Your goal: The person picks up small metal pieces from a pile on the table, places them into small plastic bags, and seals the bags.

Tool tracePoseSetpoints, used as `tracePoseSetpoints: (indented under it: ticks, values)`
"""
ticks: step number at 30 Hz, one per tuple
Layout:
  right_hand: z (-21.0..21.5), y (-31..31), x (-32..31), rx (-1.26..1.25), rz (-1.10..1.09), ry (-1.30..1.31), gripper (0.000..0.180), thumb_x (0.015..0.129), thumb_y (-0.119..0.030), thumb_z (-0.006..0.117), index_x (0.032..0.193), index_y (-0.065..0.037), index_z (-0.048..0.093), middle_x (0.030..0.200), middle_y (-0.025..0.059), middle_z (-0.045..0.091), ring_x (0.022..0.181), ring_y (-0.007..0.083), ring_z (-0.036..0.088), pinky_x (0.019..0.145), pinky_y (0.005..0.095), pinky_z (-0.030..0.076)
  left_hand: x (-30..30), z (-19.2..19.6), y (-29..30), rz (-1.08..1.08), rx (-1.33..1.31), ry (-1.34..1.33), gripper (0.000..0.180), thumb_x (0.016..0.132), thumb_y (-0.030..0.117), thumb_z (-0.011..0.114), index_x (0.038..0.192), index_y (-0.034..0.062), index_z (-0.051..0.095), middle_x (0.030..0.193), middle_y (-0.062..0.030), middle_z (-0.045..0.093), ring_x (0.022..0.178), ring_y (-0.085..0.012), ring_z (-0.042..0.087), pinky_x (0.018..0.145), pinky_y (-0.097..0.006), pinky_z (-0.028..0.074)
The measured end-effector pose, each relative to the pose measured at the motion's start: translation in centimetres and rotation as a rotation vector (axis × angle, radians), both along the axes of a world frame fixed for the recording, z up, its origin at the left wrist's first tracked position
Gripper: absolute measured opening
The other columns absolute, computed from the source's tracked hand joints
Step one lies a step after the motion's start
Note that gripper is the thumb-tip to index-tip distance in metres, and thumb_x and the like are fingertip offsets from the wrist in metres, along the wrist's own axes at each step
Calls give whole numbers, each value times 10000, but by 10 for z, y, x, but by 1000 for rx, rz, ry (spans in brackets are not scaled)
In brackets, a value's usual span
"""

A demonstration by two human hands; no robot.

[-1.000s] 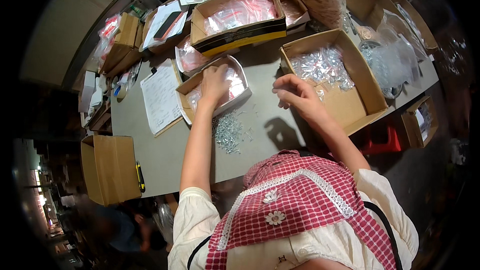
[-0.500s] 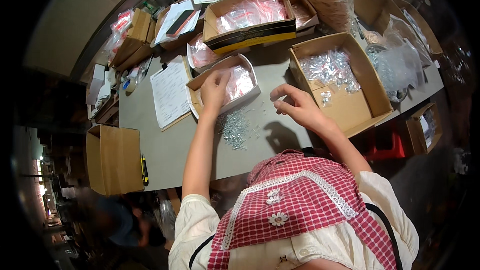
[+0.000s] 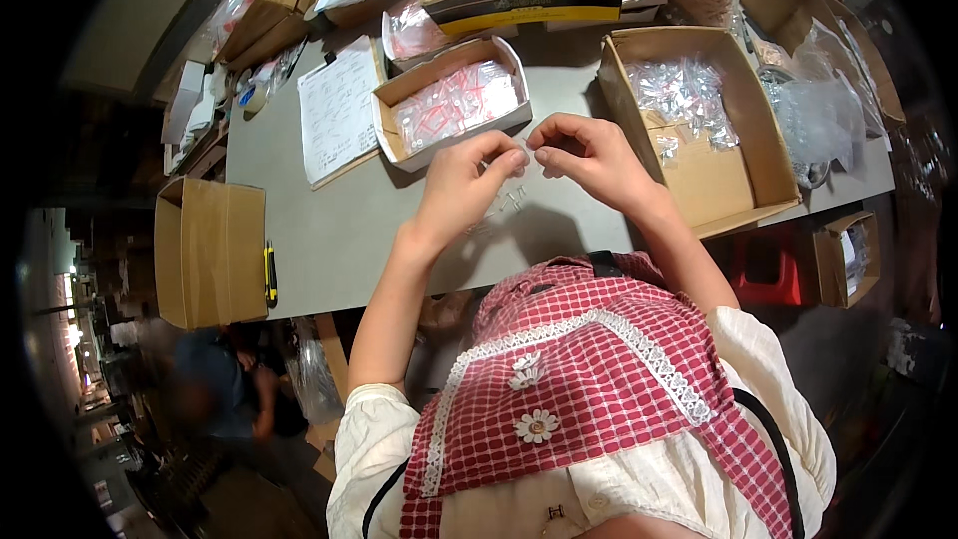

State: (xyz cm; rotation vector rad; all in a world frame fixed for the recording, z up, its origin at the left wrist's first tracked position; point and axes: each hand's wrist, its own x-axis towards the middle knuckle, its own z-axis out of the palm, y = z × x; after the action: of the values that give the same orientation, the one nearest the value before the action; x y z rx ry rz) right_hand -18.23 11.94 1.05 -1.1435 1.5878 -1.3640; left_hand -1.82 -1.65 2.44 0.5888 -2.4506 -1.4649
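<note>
Small clear bag (image 3: 527, 152) pinched between left hand (image 3: 464, 185) and right hand (image 3: 589, 155) fingertips, above grey table (image 3: 339, 225). Loose metal parts (image 3: 504, 205) lie under hands. Shallow box of red-striped bags (image 3: 454, 100) just behind, big box of filled bags (image 3: 699, 120) right. Earlier left hand reached into shallow box; now both meet mid-table.

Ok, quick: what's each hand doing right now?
Left hand: fingers pinched at a small clear bag, above the grey table.
Right hand: fingers pinched on the same bag; what is inside cannot be told.
</note>
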Motion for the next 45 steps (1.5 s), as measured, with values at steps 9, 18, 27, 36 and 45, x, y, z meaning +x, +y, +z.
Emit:
tracePoseSetpoints:
  ticks: [9, 18, 27, 36, 45]
  values:
    - [3, -3, 2, 155, 228, -296, 148, 891, -130, 712, 850, -9, 638, 714, 26, 640, 587, 99, 615, 521, 251, 485, 12, 7, 2, 55, -15, 31, 158, 911, 127, 676, 972, -16, 706, 835, -56, 715, 780, -100, 650, 700, -259, 511]
    - [-11, -5, 9, 1, 150, -270, 239, 845, -192, 761, 767, -72, 569, 699, -48, 570, 626, 22, 464, 526, 216, 339, 7, 22, 6, 115, -203, 7, 169, 920, 181, 676, 933, 14, 698, 767, -33, 683, 695, -98, 612, 616, -256, 469]
    - [2, -6, 10, 152, 212, -548, 238, 906, -202, 697, 748, -65, 585, 704, -14, 606, 607, 42, 512, 504, 215, 386, 12, -5, 9, 60, 460, 84, 212, 929, 192, 628, 839, 5, 671, 746, -39, 686, 691, -76, 610, 597, -250, 458]
    - [-9, -15, 27, -188, -179, 640, 187, 790, -184, 685, 748, -20, 607, 641, 107, 624, 549, 223, 614, 528, 331, 477, 14, -18, 31, 314, -132, 39, 92, 864, 98, 673, 903, 19, 644, 807, -60, 670, 763, -183, 649, 658, -312, 494]
    - [-18, -16, 24, 27, -51, -30, 199, 871, -202, 678, 785, -29, 632, 665, 25, 641, 587, 93, 615, 554, 269, 495, 14, -28, 18, 153, -533, 306, 352, 766, 110, 760, 1093, 25, 660, 1107, -136, 676, 1094, -332, 619, 948, -435, 465]
